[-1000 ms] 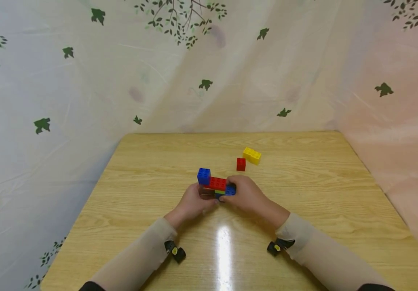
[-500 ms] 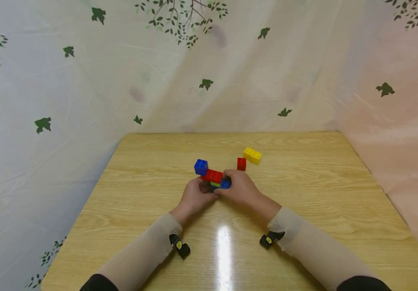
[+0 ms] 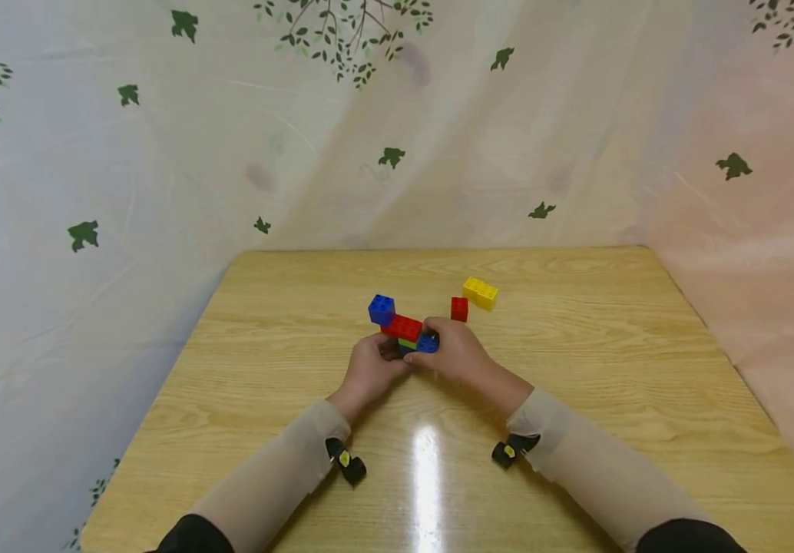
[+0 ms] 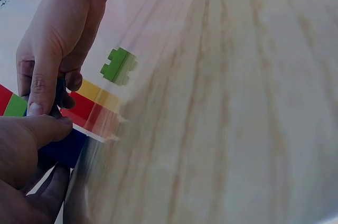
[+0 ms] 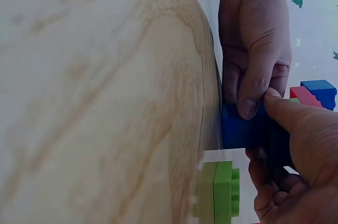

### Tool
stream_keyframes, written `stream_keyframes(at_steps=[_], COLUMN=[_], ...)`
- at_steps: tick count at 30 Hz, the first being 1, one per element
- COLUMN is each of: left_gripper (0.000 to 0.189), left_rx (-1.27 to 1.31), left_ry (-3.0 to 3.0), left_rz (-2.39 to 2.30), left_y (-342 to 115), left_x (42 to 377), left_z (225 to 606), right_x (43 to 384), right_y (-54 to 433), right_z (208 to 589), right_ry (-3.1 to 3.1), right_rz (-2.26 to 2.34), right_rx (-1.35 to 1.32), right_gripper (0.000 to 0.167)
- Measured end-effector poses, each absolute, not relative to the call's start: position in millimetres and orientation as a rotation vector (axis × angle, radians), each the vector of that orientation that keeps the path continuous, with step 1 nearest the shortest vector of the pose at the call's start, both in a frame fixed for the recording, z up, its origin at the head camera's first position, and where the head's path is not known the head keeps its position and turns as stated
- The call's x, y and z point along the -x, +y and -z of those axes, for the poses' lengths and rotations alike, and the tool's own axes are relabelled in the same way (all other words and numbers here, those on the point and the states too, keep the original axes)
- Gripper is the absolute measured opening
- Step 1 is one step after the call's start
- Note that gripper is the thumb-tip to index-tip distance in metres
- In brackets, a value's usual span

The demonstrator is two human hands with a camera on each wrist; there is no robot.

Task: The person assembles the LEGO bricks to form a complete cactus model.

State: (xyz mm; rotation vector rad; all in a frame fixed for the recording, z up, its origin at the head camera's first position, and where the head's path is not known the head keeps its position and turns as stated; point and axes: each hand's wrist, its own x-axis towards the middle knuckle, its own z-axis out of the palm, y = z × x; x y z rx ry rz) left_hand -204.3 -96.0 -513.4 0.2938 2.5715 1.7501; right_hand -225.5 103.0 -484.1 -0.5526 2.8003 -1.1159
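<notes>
At a wood-grained table (image 3: 577,353), pinched a brick stack (image 3: 404,328) (presumably light, stiff; best held by its blue base (image 3: 428,344)) between fingers of left hand (image 3: 372,369) and right hand (image 3: 462,355).

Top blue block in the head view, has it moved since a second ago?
Yes: in that view, the top blue block shifted upward, closer to the table's far edge.

I hold a blue, red and green brick stack (image 3: 404,328), wearing beige sleeves (image 3: 266,472), over a yellow-brown wood-grained tabletop (image 3: 577,330) with separate red (image 3: 459,309), yellow (image 3: 480,293) and green bricks (image 4: 115,64), before a pale backdrop (image 3: 231,153), pinkish at right, patterned with dark-green leafy shapes (image 3: 184,24).
</notes>
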Motion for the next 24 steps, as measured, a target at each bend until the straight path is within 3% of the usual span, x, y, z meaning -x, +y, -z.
stream_keyframes(at_steps=[7, 16, 24], left_gripper=[0.044, 0.04, 0.042], left_rx=[-0.322, -0.287, -0.306], left_ry=[2.556, 2.567, 2.583], left_rz=[-1.765, -1.724, -1.681], left_y=[-95, -94, -97], left_x=[205, 205, 208], left_z=[513, 511, 510], right_x=[221, 212, 206], right_y=[112, 138, 157], right_z=[478, 476, 474], right_ry=[2.742, 2.793, 2.811], right_rz=[1.112, 0.988, 0.86], right_rx=[0.681, 0.678, 0.664], right_gripper=[0.044, 0.059, 0.053])
